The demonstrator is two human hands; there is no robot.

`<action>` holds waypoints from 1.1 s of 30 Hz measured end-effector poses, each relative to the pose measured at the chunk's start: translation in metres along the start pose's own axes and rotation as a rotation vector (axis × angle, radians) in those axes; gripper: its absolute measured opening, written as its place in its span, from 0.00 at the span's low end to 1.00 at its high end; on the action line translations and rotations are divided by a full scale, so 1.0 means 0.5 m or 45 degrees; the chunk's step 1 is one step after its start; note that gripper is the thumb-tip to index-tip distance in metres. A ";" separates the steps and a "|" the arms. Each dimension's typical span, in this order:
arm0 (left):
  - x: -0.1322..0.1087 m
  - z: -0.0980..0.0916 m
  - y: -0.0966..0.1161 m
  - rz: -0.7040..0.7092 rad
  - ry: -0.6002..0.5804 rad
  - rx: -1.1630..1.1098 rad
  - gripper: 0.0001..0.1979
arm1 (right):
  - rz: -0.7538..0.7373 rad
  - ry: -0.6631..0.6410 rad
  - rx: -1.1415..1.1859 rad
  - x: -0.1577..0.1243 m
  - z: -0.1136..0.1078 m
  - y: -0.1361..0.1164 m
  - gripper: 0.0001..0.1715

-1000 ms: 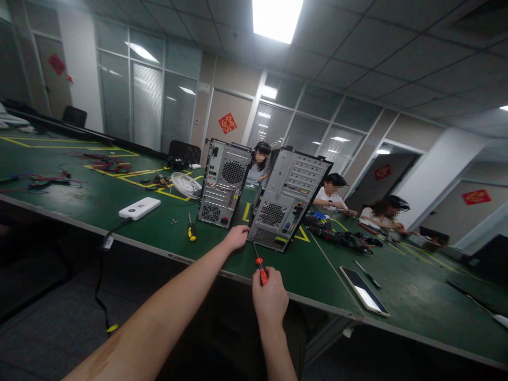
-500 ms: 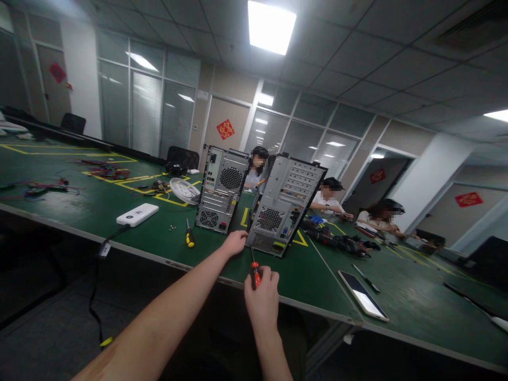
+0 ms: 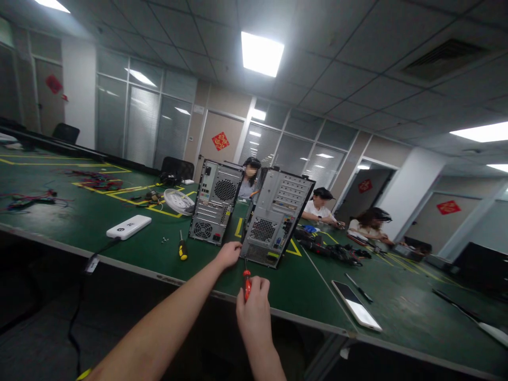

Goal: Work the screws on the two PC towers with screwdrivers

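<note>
At the centre, upright on the green table [image 3: 296,288], a nearer computer tower [image 3: 273,211] with its metal back facing the camera, presumably turned so to bring the rear lower edge within easy reach. Just below its lower left corner, a red-and-black screwdriver [image 3: 247,284] with the shaft aimed at that corner; too small to make out whether the tip meets a screw. Holds the handle in the right hand [image 3: 256,308], fingers wrapped closely around it, likely for control in line with the shaft. Sets the left hand [image 3: 229,255] at the case's lower left edge, probably to steady it against the tool; impossible to say how tightly, with the fingertips partly hidden there.

To the left, across a narrow gap, a second computer tower [image 3: 216,205], upright too and facing the same way. Near its foot, a yellow-and-black screwdriver [image 3: 182,250], perhaps parked there as a spare, and next to it some small metal bits [image 3: 164,240], possibly screws grouped against loss. Further left, a white power pack [image 3: 129,227]. To the right, a phone [image 3: 357,307] and a bundle of black cables [image 3: 333,250], well apart from the hands.
</note>
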State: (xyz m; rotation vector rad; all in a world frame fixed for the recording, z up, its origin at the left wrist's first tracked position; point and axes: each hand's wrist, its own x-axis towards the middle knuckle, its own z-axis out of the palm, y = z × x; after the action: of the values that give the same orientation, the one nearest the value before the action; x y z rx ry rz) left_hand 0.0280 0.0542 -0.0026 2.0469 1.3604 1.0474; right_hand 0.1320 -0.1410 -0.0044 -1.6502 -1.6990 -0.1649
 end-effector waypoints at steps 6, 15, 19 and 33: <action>0.000 -0.001 0.001 0.005 -0.015 -0.076 0.18 | -0.121 -0.183 -0.308 0.006 0.005 -0.005 0.20; -0.001 -0.002 0.006 -0.007 -0.009 -0.063 0.17 | -0.174 -0.216 -0.416 0.021 0.001 -0.012 0.15; 0.000 -0.001 0.006 0.008 -0.008 -0.050 0.18 | -0.089 -0.093 -0.213 0.016 0.003 -0.013 0.12; 0.007 0.009 -0.005 0.017 0.000 -0.097 0.17 | 0.092 0.075 0.391 -0.020 0.016 0.013 0.24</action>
State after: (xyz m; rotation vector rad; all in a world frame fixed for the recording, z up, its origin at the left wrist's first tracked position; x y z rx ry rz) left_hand 0.0309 0.0588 -0.0058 2.0035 1.2888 1.0882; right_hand 0.1336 -0.1436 -0.0184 -1.4598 -1.5324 0.0783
